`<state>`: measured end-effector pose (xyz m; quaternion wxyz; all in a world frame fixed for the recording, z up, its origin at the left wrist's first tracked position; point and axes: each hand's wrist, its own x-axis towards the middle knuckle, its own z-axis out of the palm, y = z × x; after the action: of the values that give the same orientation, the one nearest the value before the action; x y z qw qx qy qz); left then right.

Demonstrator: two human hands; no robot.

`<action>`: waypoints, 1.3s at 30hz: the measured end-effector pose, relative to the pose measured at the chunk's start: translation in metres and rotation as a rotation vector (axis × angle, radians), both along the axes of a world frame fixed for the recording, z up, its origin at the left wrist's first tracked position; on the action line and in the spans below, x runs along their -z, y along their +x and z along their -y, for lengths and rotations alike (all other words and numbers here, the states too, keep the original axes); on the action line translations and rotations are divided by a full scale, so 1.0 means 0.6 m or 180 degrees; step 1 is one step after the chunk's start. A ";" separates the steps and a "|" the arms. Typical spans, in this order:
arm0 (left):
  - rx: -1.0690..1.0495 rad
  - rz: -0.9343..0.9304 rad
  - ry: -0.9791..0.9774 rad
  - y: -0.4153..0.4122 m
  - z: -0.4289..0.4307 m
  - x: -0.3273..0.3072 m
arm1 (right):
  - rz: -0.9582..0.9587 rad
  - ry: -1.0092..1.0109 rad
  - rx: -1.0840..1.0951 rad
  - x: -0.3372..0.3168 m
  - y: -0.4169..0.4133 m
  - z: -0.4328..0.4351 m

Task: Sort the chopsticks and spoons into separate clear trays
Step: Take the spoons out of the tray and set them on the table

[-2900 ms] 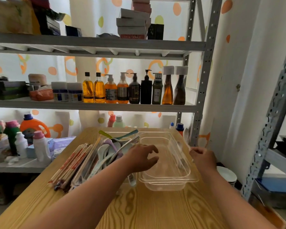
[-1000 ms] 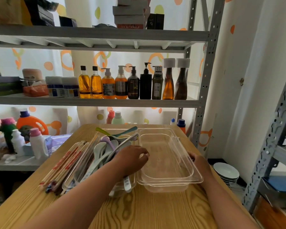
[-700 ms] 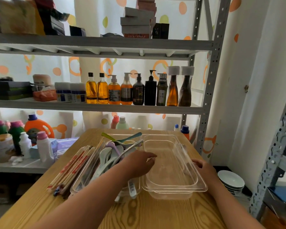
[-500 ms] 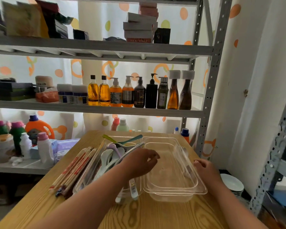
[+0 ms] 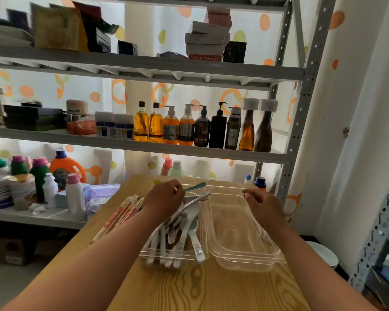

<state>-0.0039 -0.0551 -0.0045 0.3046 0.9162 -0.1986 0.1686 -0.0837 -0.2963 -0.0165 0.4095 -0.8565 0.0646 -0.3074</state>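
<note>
Two clear trays [image 5: 265, 257], left hand [image 5: 166, 198], right hand [image 5: 263, 203], one chopstick bundle [image 5: 124, 215]

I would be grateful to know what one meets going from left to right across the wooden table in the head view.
The chopsticks → clear tray full of spoons → empty clear tray.

Storeroom with metal shelving [image 5: 189, 151] of pump bottles [image 5: 202, 129] and boxes [image 5: 205, 41] (detergent jugs [image 5: 65, 167] lower down).
</note>
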 end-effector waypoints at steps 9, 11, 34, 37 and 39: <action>0.0559 -0.0284 0.0789 -0.011 -0.014 0.010 | -0.0309 -0.0134 -0.0441 0.002 0.022 -0.077; 0.0683 -0.0239 0.0915 -0.018 0.006 0.011 | -0.0390 -0.0095 -0.0521 0.004 0.025 -0.095; 0.0795 -0.0353 0.2645 -0.026 0.006 0.020 | -0.0637 -0.0999 -0.0822 0.032 0.007 -0.179; 0.0830 -0.0179 0.2745 -0.018 -0.003 0.025 | -0.0697 -0.1137 -0.0841 0.038 0.005 -0.181; 0.0835 -0.0047 0.2709 -0.016 -0.004 0.033 | -0.0760 -0.1419 -0.0905 0.044 0.002 -0.184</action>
<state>-0.0132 -0.0528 -0.0241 -0.0794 0.9282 -0.3627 0.0252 -0.0826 -0.1857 -0.0427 0.2397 -0.9560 -0.0775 -0.1506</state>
